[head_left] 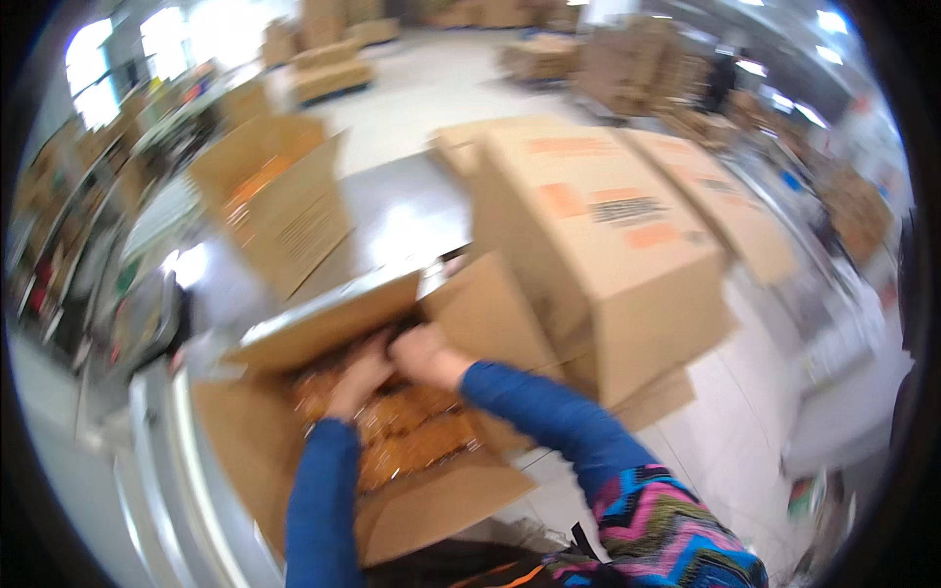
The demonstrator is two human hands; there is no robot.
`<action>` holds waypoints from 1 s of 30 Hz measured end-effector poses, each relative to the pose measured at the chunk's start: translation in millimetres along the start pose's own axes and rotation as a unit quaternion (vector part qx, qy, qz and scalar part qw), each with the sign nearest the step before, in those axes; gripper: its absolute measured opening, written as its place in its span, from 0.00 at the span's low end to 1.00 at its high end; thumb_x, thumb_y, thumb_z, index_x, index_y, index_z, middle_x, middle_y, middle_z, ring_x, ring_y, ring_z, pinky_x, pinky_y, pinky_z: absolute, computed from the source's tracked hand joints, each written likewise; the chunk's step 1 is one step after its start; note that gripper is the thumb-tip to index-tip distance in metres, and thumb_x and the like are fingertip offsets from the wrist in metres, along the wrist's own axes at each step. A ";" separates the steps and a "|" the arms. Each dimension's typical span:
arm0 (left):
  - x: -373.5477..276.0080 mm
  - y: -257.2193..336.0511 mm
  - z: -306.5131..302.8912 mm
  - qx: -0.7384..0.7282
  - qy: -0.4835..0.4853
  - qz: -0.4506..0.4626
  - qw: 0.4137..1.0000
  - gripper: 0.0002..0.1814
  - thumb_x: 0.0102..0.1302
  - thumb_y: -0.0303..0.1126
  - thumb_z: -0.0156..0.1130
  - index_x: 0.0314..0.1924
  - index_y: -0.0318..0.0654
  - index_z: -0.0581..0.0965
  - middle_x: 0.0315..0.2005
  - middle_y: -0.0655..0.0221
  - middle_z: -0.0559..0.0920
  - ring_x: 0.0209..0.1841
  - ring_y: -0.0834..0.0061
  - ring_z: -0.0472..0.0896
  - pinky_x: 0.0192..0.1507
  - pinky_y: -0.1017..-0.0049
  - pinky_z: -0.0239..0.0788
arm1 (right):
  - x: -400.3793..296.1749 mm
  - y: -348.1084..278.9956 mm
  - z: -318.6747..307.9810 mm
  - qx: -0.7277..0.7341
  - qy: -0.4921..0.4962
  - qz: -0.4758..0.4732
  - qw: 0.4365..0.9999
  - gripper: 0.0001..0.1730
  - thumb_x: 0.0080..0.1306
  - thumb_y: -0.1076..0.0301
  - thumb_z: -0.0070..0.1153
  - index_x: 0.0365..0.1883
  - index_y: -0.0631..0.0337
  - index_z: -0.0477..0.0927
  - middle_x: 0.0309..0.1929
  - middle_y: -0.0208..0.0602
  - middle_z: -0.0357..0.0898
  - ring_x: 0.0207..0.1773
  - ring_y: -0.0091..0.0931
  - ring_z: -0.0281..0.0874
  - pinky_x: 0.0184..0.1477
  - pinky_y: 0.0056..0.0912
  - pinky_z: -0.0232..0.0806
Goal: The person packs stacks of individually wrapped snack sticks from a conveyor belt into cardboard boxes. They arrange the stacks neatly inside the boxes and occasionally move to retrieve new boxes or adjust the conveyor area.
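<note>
Right in front of me is an open cardboard box (pixel 242 434) with its flaps spread outward. Inside lie several orange packs in shiny clear wrap (pixel 419 441), set close together. My left hand (pixel 365 378) reaches down into the far part of the box, over the packs. Beside it, my right hand (pixel 426 356) is in the same far corner, and the two hands meet or nearly meet there. The fingertips of both are blurred and hidden, so I cannot tell whether they grip anything.
A large closed carton (pixel 610 220) with printed marks stands close on the right, another carton (pixel 713 191) beyond it. Ahead on the left, a second open box (pixel 294 220) holds more orange packs. A shiny metal table (pixel 404 198) lies between. Metal rails (pixel 184 470) run along my left.
</note>
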State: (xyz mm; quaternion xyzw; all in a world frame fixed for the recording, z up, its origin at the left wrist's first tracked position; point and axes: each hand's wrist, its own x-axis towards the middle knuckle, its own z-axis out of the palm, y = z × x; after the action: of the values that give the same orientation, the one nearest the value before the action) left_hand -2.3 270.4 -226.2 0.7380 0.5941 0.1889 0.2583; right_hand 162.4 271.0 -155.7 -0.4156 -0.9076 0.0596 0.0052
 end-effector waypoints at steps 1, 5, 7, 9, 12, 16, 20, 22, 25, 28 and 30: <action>3.5 0.1 3.2 -0.093 -0.025 0.026 0.995 0.37 0.58 0.43 0.66 0.67 0.43 0.68 0.64 0.52 0.72 0.68 0.53 0.67 0.69 0.61 0.58 | 4.9 6.4 23.9 0.041 0.008 0.020 0.999 0.10 0.58 0.66 0.54 0.28 0.56 0.86 0.33 0.46 0.85 0.39 0.42 0.84 0.42 0.48 0.75; -2.8 -61.4 -13.3 -0.072 -0.033 -0.038 0.996 0.37 0.51 0.40 0.72 0.62 0.38 0.72 0.61 0.54 0.75 0.65 0.60 0.71 0.65 0.64 0.62 | -5.8 -32.6 -22.9 0.267 0.133 0.016 0.954 0.11 0.53 0.70 0.55 0.31 0.69 0.82 0.36 0.59 0.80 0.42 0.52 0.79 0.45 0.52 0.72; 7.5 -34.8 -11.4 -0.106 -0.056 -0.024 0.993 0.34 0.53 0.37 0.70 0.61 0.37 0.73 0.58 0.54 0.77 0.62 0.61 0.73 0.63 0.65 0.64 | -28.3 -25.1 -28.8 0.378 0.251 -0.051 0.890 0.06 0.55 0.73 0.51 0.27 0.69 0.74 0.30 0.53 0.76 0.37 0.49 0.77 0.38 0.51 0.67; 5.9 -24.3 -12.0 -0.157 -0.060 -0.015 0.986 0.32 0.54 0.34 0.69 0.60 0.36 0.74 0.56 0.55 0.78 0.59 0.61 0.75 0.60 0.66 0.66 | -80.9 -27.4 -56.1 0.470 0.206 -0.080 0.855 0.06 0.55 0.75 0.51 0.24 0.67 0.67 0.24 0.44 0.70 0.32 0.37 0.76 0.31 0.40 0.65; -9.4 0.8 -16.6 -0.129 0.024 -0.007 0.991 0.29 0.56 0.31 0.66 0.59 0.33 0.74 0.53 0.54 0.80 0.55 0.62 0.78 0.58 0.67 0.68 | -148.4 -27.8 -65.5 0.604 0.188 -0.099 0.768 0.13 0.62 0.72 0.55 0.25 0.62 0.63 0.20 0.31 0.58 0.24 0.22 0.59 0.27 0.31 0.58; -42.0 27.6 -36.0 0.026 0.150 0.103 0.983 0.25 0.62 0.29 0.64 0.59 0.31 0.75 0.52 0.54 0.80 0.54 0.64 0.79 0.58 0.69 0.69 | -207.1 -2.7 -44.3 0.793 0.132 -0.057 0.592 0.05 0.72 0.72 0.52 0.43 0.62 0.72 0.38 0.25 0.75 0.36 0.14 0.76 0.36 0.21 0.73; -96.4 126.4 -70.9 -0.343 -0.055 -0.008 0.938 0.24 0.70 0.25 0.52 0.66 0.34 0.68 0.58 0.55 0.77 0.56 0.66 0.78 0.57 0.69 0.71 | -238.5 18.3 -59.9 0.791 0.171 -0.062 0.584 0.05 0.73 0.72 0.51 0.45 0.60 0.71 0.36 0.28 0.78 0.35 0.15 0.77 0.34 0.18 0.71; -138.1 168.9 -81.0 -0.499 -0.139 -0.032 0.854 0.28 0.72 0.23 0.47 0.71 0.38 0.60 0.61 0.55 0.74 0.57 0.67 0.77 0.56 0.70 0.72 | -242.9 4.8 -76.3 0.787 0.159 -0.072 0.592 0.05 0.73 0.72 0.50 0.45 0.60 0.71 0.37 0.28 0.78 0.36 0.15 0.77 0.34 0.18 0.71; -181.1 200.9 -67.4 -0.552 -0.177 -0.038 0.814 0.30 0.68 0.21 0.54 0.70 0.34 0.60 0.56 0.59 0.78 0.52 0.70 0.80 0.51 0.72 0.74 | -243.3 -20.5 -70.2 0.792 0.147 -0.110 0.583 0.06 0.73 0.72 0.51 0.46 0.60 0.70 0.36 0.26 0.77 0.35 0.13 0.75 0.33 0.16 0.68; -212.6 216.9 -55.4 -0.562 -0.191 -0.005 0.805 0.34 0.67 0.16 0.50 0.73 0.39 0.57 0.67 0.60 0.66 0.67 0.65 0.68 0.69 0.63 0.60 | -250.9 -32.9 -70.8 0.781 0.142 -0.086 0.602 0.06 0.72 0.72 0.53 0.46 0.60 0.71 0.35 0.24 0.75 0.33 0.12 0.73 0.32 0.16 0.67; -222.9 209.2 -54.0 -0.541 -0.191 0.070 0.816 0.35 0.69 0.23 0.55 0.74 0.39 0.55 0.67 0.61 0.66 0.66 0.64 0.69 0.67 0.65 0.63 | -256.6 -37.1 -70.9 0.772 0.137 -0.086 0.615 0.06 0.72 0.72 0.53 0.45 0.60 0.72 0.35 0.24 0.75 0.32 0.12 0.72 0.32 0.16 0.66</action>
State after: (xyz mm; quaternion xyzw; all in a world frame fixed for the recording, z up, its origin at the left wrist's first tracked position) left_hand 79.4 28.1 -50.3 0.5402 0.2810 0.3525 0.7106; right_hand 306.6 60.7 -70.8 -0.1814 -0.5468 0.6800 0.4534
